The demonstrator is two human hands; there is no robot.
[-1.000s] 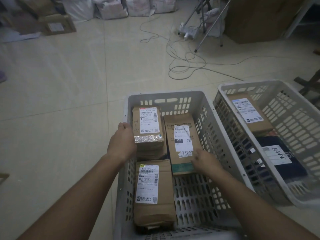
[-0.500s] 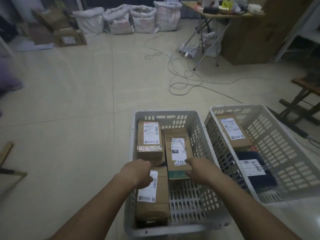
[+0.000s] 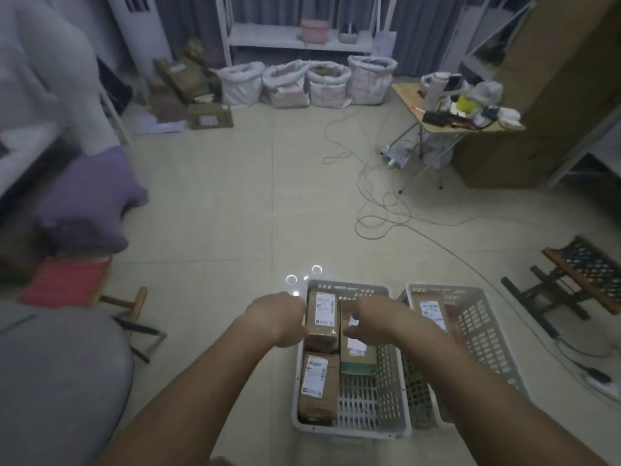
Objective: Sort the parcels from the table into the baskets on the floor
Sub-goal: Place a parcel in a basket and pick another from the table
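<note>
Head view: left hand (image 3: 280,319) and right hand (image 3: 376,322) above near basket (image 3: 386,428), both empty, fingers loosely curled; 3 parcels (image 3: 319,385) lie inside; second basket (image 3: 487,348) beside holds more; table out of frame; judged placement done; next: fetch another parcel.

Just one view here, a wide-angle cam on the person's head, and it looked forward and down across the tiled floor (image 3: 235,203). Both forearms reached in from the bottom edge, so the near gray basket (image 3: 386,408) sat low and close in frame. The far wall's white shelf (image 3: 285,40) and sacks (image 3: 329,84) were up top, small and curved by the lens.
</note>
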